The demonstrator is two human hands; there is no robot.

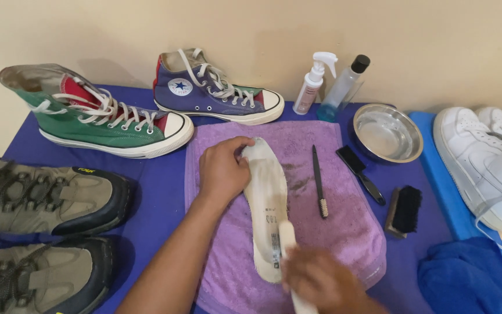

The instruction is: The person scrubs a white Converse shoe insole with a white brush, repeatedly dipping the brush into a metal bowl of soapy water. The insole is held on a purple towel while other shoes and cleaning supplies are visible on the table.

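Observation:
A pale, dirty shoe insole (pixel 265 197) lies lengthwise on a purple towel (pixel 344 232). My left hand (pixel 223 168) presses down on the insole's far end, fingers curled over its edge. My right hand (pixel 321 282), blurred by motion, grips a light-coloured brush handle (pixel 289 239) whose far end rests on the near half of the insole. The brush's bristles are hidden.
On the towel lies a thin dark brush (pixel 319 181); beside it a black brush (pixel 360 173) and a block brush (pixel 405 210). A metal bowl (pixel 388 134), a spray bottle (pixel 315 81) and a clear bottle (pixel 343 87) stand behind. High-top sneakers (pixel 103 116), olive shoes (pixel 47 200), white sneakers (pixel 483 163) and a blue cloth (pixel 466 276) surround.

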